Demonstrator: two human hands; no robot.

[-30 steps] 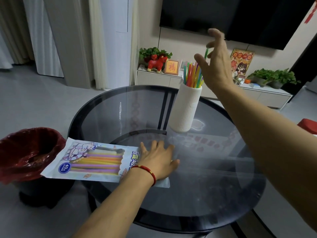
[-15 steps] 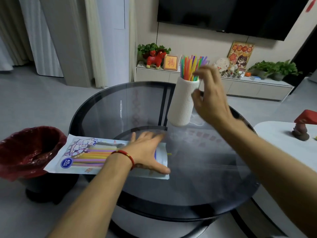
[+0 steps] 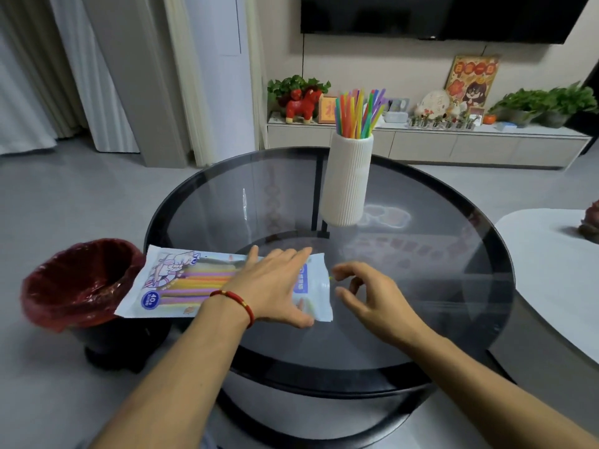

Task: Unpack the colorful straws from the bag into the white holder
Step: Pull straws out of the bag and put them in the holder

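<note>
Right hand (image 3: 372, 296) at the bag (image 3: 181, 283) mouth, fingers loosely curled, forefinger and thumb near a yellow straw tip (image 3: 331, 277); whether they touch it I cannot tell. Left hand (image 3: 275, 286) spread flat, pressing the bag to the bench (image 3: 453, 270). Holder (image 3: 348, 183) upright beyond, straws (image 3: 358, 113) standing in it.

Lighting: even, soft indoor light, moderately bright; no hard shadows. Glass table (image 3: 421, 286) carries pale, washed-out reflections, strongest just right of the white holder (image 3: 348, 183), plus a thin bright streak to its left. Beyond the holder, the television (image 3: 437, 17) reads near-black with no detail. Focus: overall slightly soft; shelf ornaments behind the holder smeared. Right hand (image 3: 372, 296) fingertips mildly motion-blurred. Wide-angle distortion: curtains and wall edges far left of the holder lean and bow.
</note>
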